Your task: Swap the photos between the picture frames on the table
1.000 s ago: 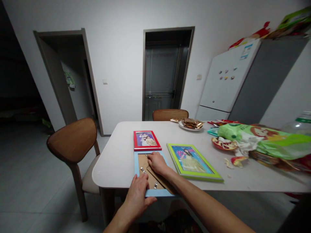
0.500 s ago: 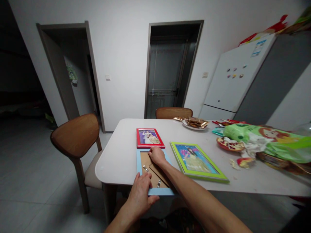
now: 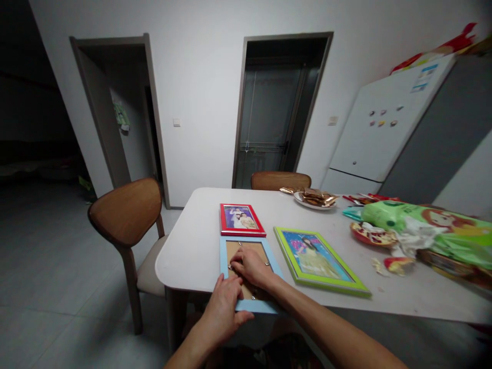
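A light-blue picture frame (image 3: 224, 256) lies back side up at the table's near edge, its brown backing board (image 3: 257, 247) showing with small metal clips round it. My left hand (image 3: 226, 306) grips the frame's lower left corner, fingers over the left side and thumb along the bottom rail. Bent over the backing, my right hand (image 3: 248, 264) has its fingers pinched at the metal clip (image 3: 229, 266) on the left side. Another clip (image 3: 267, 263) sits at the right side. Touching the far rail is a red picture frame (image 3: 242, 220), photo up. A green picture frame (image 3: 321, 261) lies to the right, also photo up.
On the white table (image 3: 184, 241), a plate of wrapped snacks (image 3: 315, 198) stands at the back. To the right are a cut pomegranate (image 3: 372, 234), peel pieces (image 3: 398, 265) and a green plastic package (image 3: 442, 220). A wooden chair (image 3: 126, 215) stands at the left.
My right hand has moved from the backing's far edge toward me and left, onto the left clip. Clips at the far and right sides now show. My left hand stays on the corner.
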`<state>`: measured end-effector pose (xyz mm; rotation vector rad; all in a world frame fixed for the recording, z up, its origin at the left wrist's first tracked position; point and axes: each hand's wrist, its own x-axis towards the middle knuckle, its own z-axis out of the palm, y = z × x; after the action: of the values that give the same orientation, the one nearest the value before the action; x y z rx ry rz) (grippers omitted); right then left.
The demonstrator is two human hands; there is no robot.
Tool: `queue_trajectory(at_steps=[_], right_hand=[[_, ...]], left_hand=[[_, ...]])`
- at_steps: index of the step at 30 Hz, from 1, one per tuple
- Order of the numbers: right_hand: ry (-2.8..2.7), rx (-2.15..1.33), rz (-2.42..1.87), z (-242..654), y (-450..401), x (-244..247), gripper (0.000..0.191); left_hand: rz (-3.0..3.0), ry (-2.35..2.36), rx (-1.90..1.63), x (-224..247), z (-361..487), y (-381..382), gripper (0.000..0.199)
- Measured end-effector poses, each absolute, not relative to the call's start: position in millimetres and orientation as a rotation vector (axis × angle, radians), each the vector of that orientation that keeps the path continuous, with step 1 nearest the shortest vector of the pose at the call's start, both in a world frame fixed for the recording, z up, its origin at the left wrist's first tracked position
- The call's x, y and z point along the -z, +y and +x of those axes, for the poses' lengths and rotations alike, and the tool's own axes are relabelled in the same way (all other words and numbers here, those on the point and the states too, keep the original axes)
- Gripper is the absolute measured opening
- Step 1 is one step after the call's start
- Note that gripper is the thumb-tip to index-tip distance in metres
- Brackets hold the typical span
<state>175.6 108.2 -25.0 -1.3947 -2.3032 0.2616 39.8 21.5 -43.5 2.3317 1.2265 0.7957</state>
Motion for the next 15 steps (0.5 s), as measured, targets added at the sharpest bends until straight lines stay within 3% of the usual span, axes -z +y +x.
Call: queue_trajectory(at_steps=[5,15], right_hand=[[-2.333,-0.191,-1.322,174.6,94.6,26.7,0.021],[-2.45,-0.122,-1.133,177.9,96.8,30.0,0.019]], left_hand=[[2.315,1.255,-0.801,41.6,41.2,20.9,0.03],[2.309,1.255,-0.767,35.1,40.8,21.0,0.03]])
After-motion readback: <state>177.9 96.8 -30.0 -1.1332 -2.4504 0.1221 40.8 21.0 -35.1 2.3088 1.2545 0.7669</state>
